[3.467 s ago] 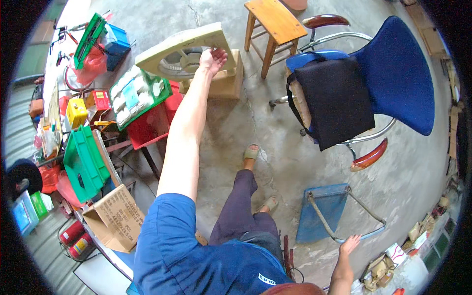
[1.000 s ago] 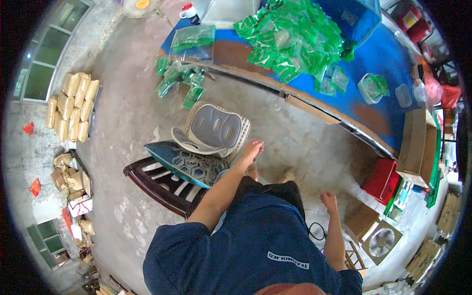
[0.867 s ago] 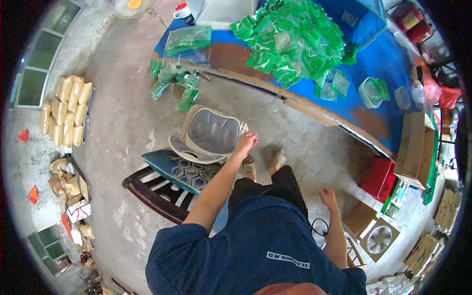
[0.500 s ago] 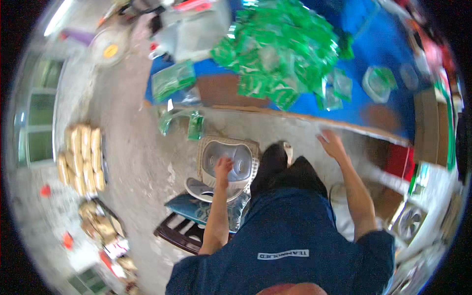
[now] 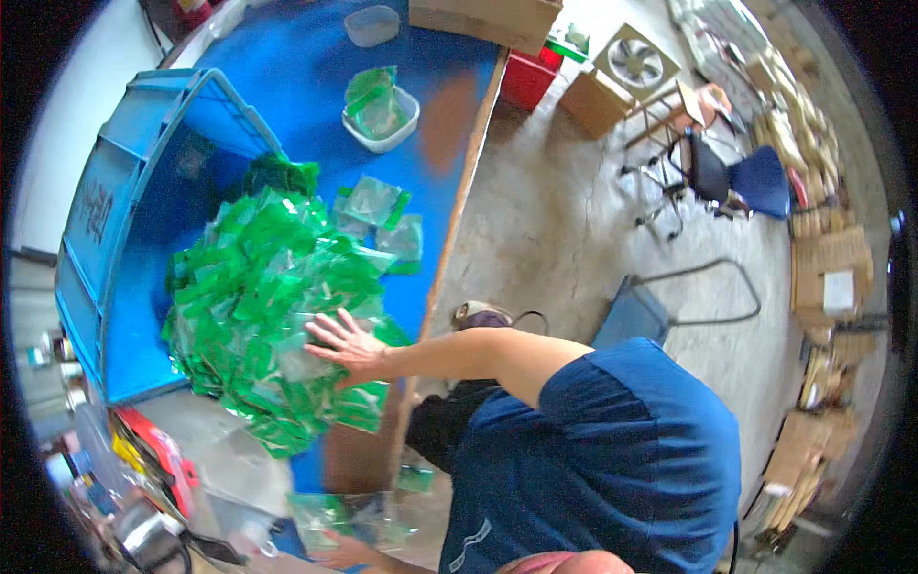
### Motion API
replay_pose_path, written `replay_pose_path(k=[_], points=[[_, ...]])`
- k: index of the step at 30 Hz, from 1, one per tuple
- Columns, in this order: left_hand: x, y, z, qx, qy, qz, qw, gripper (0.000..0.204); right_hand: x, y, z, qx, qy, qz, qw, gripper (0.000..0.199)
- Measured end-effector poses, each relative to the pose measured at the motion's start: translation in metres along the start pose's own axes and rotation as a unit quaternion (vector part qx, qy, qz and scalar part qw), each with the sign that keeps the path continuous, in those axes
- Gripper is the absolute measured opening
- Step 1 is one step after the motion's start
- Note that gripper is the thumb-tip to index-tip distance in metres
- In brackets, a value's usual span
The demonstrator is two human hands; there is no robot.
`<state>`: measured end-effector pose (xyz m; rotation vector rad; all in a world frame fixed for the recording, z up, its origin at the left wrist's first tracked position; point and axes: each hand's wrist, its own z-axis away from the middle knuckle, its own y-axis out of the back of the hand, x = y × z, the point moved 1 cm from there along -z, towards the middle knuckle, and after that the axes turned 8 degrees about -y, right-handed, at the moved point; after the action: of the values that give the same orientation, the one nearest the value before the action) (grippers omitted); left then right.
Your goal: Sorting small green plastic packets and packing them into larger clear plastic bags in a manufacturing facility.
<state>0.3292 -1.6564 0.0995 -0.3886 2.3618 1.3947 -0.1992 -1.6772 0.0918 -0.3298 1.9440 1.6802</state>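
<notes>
My right hand (image 5: 352,352) lies with fingers spread on a large heap of clear plastic packets with green parts (image 5: 273,297). Its palm rests on the near side of the heap and holds nothing I can see. At the lower edge my left hand (image 5: 344,552) shows partly, a little blurred, with its fingers stretched out. Just beyond it are a few clear and green packets (image 5: 320,512) by the table's edge. The heap spills from a blue plastic crate (image 5: 105,206) tipped on its side on the blue tabletop (image 5: 316,67).
A white tub (image 5: 387,139) holding a packet and an empty clear tub (image 5: 372,26) stand farther along the table, by a cardboard box (image 5: 488,21). Across the floor are a box fan (image 5: 636,59), an office chair (image 5: 708,167), a blue trolley (image 5: 631,314) and stacked cartons (image 5: 830,273).
The view has swung to the right, so the table now lies at the left. My right hand has come from beside the table onto the heap; my left hand is now beside the packets.
</notes>
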Motion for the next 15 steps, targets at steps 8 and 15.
replay_pose_path(k=[8, 15], points=[[0.068, -0.007, -0.014, -0.148, -0.014, 0.208, 0.967, 0.095, 0.007, -0.025, 0.005, -0.013, -0.032, 0.044, 0.998, 0.098], [0.045, -0.043, -0.008, -0.091, -0.101, 0.242, 0.961, 0.081, 0.01, -0.045, -0.012, -0.033, 0.005, 0.07, 0.997, 0.092]])
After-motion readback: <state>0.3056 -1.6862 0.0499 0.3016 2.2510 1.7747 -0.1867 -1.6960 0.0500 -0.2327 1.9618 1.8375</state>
